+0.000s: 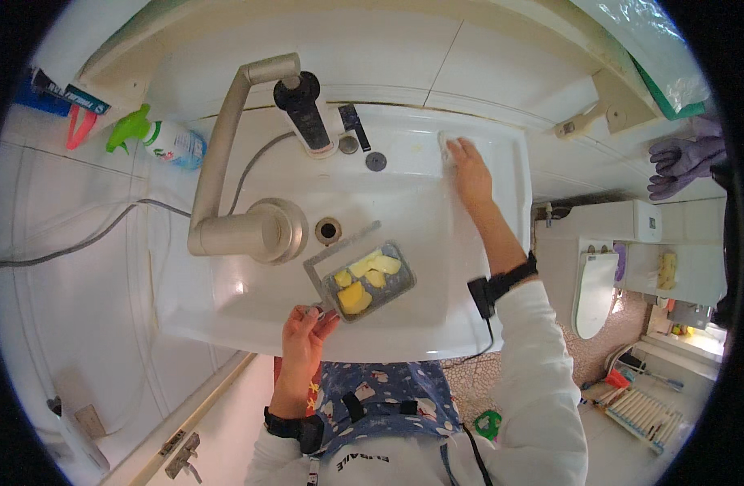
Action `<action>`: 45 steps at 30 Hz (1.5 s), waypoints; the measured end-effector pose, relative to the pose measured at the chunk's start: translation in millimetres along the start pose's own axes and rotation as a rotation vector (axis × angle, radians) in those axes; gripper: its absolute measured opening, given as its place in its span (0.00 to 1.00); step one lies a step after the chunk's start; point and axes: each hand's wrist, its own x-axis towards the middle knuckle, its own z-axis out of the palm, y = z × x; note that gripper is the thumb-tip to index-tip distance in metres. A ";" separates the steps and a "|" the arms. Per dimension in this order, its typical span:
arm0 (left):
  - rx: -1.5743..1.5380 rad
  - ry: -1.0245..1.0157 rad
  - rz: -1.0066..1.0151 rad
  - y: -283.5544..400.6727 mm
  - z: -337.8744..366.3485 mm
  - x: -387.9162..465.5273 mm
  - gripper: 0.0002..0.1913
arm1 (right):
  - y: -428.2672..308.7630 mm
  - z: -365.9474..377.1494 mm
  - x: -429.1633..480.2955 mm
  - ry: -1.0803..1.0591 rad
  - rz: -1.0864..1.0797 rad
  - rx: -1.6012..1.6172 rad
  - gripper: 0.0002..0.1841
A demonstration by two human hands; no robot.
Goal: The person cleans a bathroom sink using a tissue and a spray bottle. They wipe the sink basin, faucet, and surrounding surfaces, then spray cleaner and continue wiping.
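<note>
My left hand (308, 334) is at the front of a white ceramic washbasin (238, 331). Its fingers pinch a small round end piece at the corner of a grey soap dish (402, 252) with a thin bracket (341, 243). Yellow and off-white soap pieces (353, 297) lie in the dish, which is in the basin near the drain hole (328, 231). My right hand (474, 176) reaches to the basin's back right ledge. Under its fingertips is a small whitish cloth or pad (446, 149), partly covered by the hand.
A large brushed-metal faucet (223, 152) rises at left. On the back ledge are a black handheld device (311, 121) and a dark round cap (376, 161). A spray bottle (174, 144) stands at left. Purple gloves (684, 161) hang at right, above a toilet (592, 294).
</note>
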 end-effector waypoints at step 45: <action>-0.031 -0.051 0.021 11.0 -4.2 -7.5 0.03 | 34.2 -63.2 -93.5 -0.143 -0.284 -0.310 0.26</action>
